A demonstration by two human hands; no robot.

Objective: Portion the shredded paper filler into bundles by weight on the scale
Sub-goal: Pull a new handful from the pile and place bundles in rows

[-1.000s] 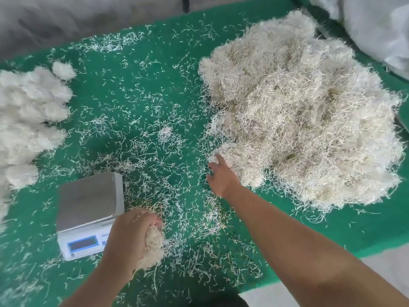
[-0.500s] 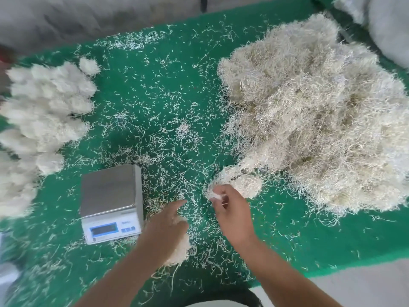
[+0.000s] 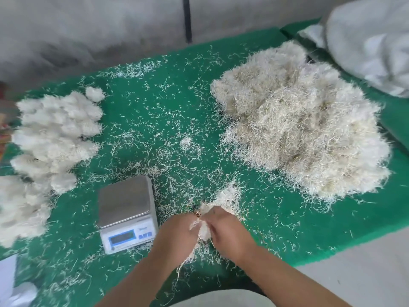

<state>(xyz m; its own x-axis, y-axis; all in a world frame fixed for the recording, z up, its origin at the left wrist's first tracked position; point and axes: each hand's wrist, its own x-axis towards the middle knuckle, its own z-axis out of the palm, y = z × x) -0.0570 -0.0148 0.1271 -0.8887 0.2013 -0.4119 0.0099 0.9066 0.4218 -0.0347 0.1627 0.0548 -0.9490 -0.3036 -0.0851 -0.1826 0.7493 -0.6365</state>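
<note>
1. While both hands meet just right of the scale (image 3: 128, 212), I am merging two tufts of shredded paper into one small wad (image 3: 204, 231).
2. My left hand (image 3: 177, 234) has its fingers curled round the wad from the left; my right hand (image 3: 225, 229) pinches it from the right. Neither hand is spread wide; both hold filler. They press from opposite sides so that, as I judge it, the loose strands compact and do not shed.
3. A fan of strands (image 3: 228, 196) trails up from the wad toward the bulk pile (image 3: 303, 129), which lies well apart on the right of the green surface (image 3: 332, 229), within reach of the right hand for topping up.
4. The scale's steel pan is bare; the display faces me but is too blurred to read. The wad has not yet been weighed.
5. Finished bundles (image 3: 55, 138) are stacked on the far left, beyond the scale, which keeps weighed stock apart from raw stock.
6. Stray strands (image 3: 168, 134) litter the surface between the piles.
7. Next requirement, in my judgement: set the wad on the pan centrally, so no strands hang onto the surface and falsify the reading.
</note>
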